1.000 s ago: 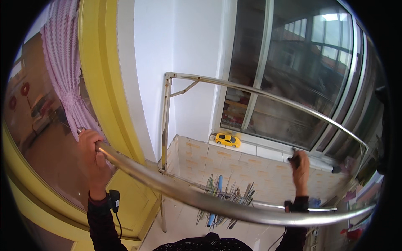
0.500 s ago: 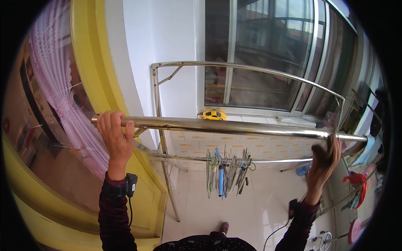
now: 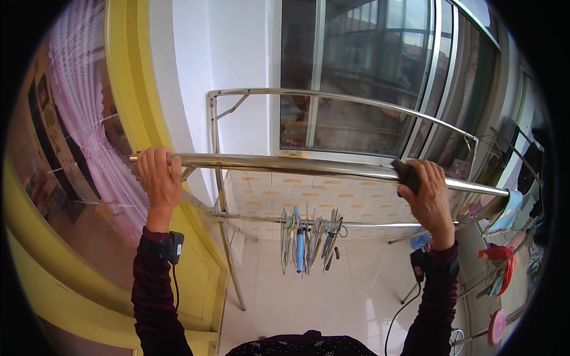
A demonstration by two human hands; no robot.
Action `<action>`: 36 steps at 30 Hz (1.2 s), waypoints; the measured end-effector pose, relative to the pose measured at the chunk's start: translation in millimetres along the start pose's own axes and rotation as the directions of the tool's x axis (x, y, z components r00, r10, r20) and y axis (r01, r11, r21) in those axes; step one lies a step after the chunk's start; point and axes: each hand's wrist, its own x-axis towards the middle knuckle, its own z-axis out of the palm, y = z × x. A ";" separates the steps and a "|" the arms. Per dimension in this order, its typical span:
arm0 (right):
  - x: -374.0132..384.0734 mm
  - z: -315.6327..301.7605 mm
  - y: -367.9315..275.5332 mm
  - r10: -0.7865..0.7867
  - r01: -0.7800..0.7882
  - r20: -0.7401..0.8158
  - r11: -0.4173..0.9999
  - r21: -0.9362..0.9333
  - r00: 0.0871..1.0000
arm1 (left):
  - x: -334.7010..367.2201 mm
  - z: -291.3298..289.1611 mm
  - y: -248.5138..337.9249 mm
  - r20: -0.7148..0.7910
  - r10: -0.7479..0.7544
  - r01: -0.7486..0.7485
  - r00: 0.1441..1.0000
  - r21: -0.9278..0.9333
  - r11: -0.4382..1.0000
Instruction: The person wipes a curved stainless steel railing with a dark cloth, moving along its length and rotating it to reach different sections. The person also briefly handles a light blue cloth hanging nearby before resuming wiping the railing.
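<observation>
A thick metal rail (image 3: 267,164) of a standing drying rack runs across in front of me. Near its left end, my left hand (image 3: 159,181) is closed around it, thumb on the near side. My right hand (image 3: 428,193) is closed on a dark brown cloth (image 3: 406,176), which lies against the right part of the rail; its exact make is hard to tell. Below and behind the rail, a bunch of clothes hangers (image 3: 309,240), one of them thick and blue, hangs from a thinner lower bar (image 3: 249,218).
The rack's back frame (image 3: 344,95) rises before a sliding window (image 3: 362,71). To the left stand a yellow door frame (image 3: 127,77) and a pink curtain (image 3: 89,130). A light blue cloth (image 3: 507,210) and a red item (image 3: 503,264) hang at right, above a pink round object (image 3: 497,327).
My right hand has moved left along the rail with the dark cloth, which now touches the rail's top. The left hand keeps its hold. The yellow toy car is now mostly hidden behind the rail.
</observation>
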 end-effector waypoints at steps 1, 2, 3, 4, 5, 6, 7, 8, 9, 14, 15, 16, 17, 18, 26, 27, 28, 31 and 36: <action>5.9 4.4 -10.2 -0.057 0.057 -0.023 0.998 0.002 0.998 | 0.0 0.1 0.0 -0.009 0.000 0.000 1.000 -0.023 1.000; 11.8 9.6 -23.1 -0.098 0.098 -0.040 0.995 0.003 0.994 | 0.1 -0.1 -0.5 0.017 -0.004 0.005 1.000 -0.012 1.000; 18.5 14.2 -36.5 -0.131 0.132 -0.051 0.991 0.014 0.990 | 0.3 -0.5 -0.6 0.031 -0.014 0.014 0.999 -0.016 1.000; 26.9 19.4 -51.5 -0.170 0.172 -0.067 0.985 0.027 0.983 | 0.5 -1.8 -1.2 0.043 -0.028 0.029 0.999 -0.034 0.999; 35.6 24.2 -67.5 -0.190 0.193 -0.088 0.981 0.023 0.978 | 0.9 -3.3 -1.5 0.073 -0.043 0.045 0.996 -0.018 0.999; 42.8 27.2 -83.5 -0.155 0.157 -0.035 0.983 0.093 0.987 | 1.0 -5.0 -1.8 0.073 -0.043 0.046 0.996 -0.031 0.998; 50.6 31.3 -99.7 -0.167 0.168 -0.022 0.980 0.104 0.986 | 1.0 -7.1 -2.3 0.067 -0.034 0.037 0.997 -0.035 0.999; 58.3 36.0 -115.9 -0.171 0.172 -0.021 0.979 0.111 0.985 | 1.3 -8.8 -3.0 0.073 -0.032 0.038 0.997 -0.082 0.996; 66.1 42.1 -132.6 -0.192 0.196 -0.043 0.975 0.104 0.980 | 1.4 -10.8 -4.5 0.097 -0.046 0.053 0.994 -0.075 0.996; 103.1 76.7 -215.5 -0.222 0.239 -0.106 0.950 0.201 0.969 | 2.0 -13.0 -13.0 0.143 0.032 -0.019 0.989 -0.091 0.996; 110.1 83.5 -233.9 -0.215 0.235 -0.116 0.950 0.205 0.970 | 2.1 -11.9 -15.5 0.150 -0.029 0.053 0.988 -0.164 0.985; 117.8 89.9 -250.9 -0.189 0.202 -0.077 0.950 0.237 0.979 | 1.6 -9.9 -17.2 0.124 -0.022 0.047 0.992 -0.196 0.980; 124.9 94.4 -268.6 -0.158 0.168 -0.064 0.962 0.217 0.985 | 1.5 -8.6 -20.0 0.136 -0.032 0.061 0.990 -0.214 0.975; 130.2 97.5 -282.3 -0.155 0.163 -0.062 0.971 0.172 0.986 | 0.3 -6.6 -20.9 0.144 -0.068 0.100 0.987 -0.234 0.967; 111.2 91.5 -238.1 -0.224 0.244 -0.132 0.958 0.154 0.966 | -7.5 5.1 -30.5 0.121 -0.120 0.143 0.985 -0.204 0.968; 101.9 85.9 -215.6 -0.221 0.245 -0.149 0.955 0.168 0.964 | -8.0 6.4 -31.0 0.100 -0.096 0.111 0.990 -0.149 0.983; 92.7 79.0 -193.1 -0.220 0.249 -0.163 0.950 0.188 0.962 | -8.0 7.4 -31.7 0.092 -0.087 0.099 0.992 -0.140 0.985; 61.1 54.8 -119.1 -0.206 0.227 -0.125 0.957 0.180 0.970 | -9.5 8.5 -31.4 0.074 -0.060 0.072 0.995 -0.169 0.983; 12.5 16.8 -6.0 -0.102 0.116 -0.135 0.989 0.096 0.986 | -11.2 8.1 -30.3 0.073 -0.066 0.075 0.995 -0.133 0.988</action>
